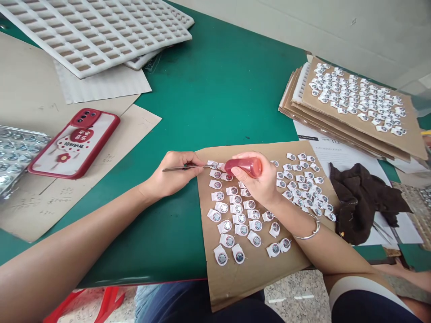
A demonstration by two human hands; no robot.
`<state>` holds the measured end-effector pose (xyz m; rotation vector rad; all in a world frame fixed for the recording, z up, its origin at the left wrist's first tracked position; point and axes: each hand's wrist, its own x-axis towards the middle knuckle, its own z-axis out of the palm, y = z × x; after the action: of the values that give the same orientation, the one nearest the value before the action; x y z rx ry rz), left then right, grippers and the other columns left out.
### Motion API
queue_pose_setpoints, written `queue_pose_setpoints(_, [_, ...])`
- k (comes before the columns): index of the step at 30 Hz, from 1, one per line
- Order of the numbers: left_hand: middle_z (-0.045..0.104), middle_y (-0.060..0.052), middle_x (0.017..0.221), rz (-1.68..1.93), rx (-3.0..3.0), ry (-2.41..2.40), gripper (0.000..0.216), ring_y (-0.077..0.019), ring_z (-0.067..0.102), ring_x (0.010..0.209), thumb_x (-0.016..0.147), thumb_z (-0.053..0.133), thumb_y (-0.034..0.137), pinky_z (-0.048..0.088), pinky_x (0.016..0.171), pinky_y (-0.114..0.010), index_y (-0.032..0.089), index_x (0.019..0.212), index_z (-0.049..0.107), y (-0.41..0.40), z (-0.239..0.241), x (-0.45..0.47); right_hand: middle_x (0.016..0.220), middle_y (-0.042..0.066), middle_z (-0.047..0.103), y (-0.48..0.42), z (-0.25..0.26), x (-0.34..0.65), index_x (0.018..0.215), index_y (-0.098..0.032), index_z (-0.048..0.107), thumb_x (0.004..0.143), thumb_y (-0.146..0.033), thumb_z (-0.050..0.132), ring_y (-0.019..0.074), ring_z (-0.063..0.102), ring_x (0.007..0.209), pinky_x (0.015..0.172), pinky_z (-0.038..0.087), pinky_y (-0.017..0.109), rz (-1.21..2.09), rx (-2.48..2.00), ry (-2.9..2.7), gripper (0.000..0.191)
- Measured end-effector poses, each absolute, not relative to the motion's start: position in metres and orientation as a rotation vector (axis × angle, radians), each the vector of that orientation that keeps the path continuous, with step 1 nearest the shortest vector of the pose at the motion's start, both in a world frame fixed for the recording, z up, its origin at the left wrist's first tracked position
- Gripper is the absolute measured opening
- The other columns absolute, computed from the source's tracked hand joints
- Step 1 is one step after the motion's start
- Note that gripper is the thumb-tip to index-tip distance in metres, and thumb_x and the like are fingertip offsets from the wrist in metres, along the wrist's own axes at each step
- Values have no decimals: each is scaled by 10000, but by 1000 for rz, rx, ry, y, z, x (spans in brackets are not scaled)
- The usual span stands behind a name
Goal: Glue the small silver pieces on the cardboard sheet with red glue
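My left hand (pixel 171 172) is closed on metal tweezers (pixel 183 168), whose tips point right at a small white part near the top left of a cardboard sheet (pixel 256 269). My right hand (pixel 261 181) grips a small red squeeze bottle (pixel 245 166), its nozzle angled left toward the same spot. Several small white pieces with round metal centres (pixel 235 220) lie in rows on the cardboard under and around both hands. A silver bangle (pixel 311 231) circles my right wrist.
A red-cased phone (pixel 74 143) lies on cardboard at left, beside a blister tray (pixel 13 152). White foam grid trays (pixel 94 31) sit at the back left. Stacked cardboard sheets holding more parts (pixel 357 103) are at right, with a dark cloth (pixel 360 202) nearer.
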<state>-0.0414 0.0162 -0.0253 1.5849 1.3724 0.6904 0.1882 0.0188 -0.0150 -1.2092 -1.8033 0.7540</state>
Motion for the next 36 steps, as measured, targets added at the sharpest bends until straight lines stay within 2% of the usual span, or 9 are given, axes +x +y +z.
queue_pose_setpoints(16, [697, -49, 857, 700, 1429, 1340, 189, -175, 623, 718, 747, 643, 316, 459, 560, -242, 163, 845, 696, 18, -28, -41, 963, 17, 683, 19, -14, 185, 949, -225, 584, 726, -335, 702, 154, 652, 900, 802, 549, 308, 802, -1174, -1812, 275])
queue_pose_setpoints(36, [689, -45, 791, 683, 1364, 1357, 201, -162, 595, 664, 709, 658, 344, 423, 537, -247, 165, 794, 694, 22, -26, -41, 979, 23, 679, 19, -15, 185, 967, -225, 579, 721, -327, 709, 159, 650, 912, 811, 553, 316, 805, -1146, -1821, 297])
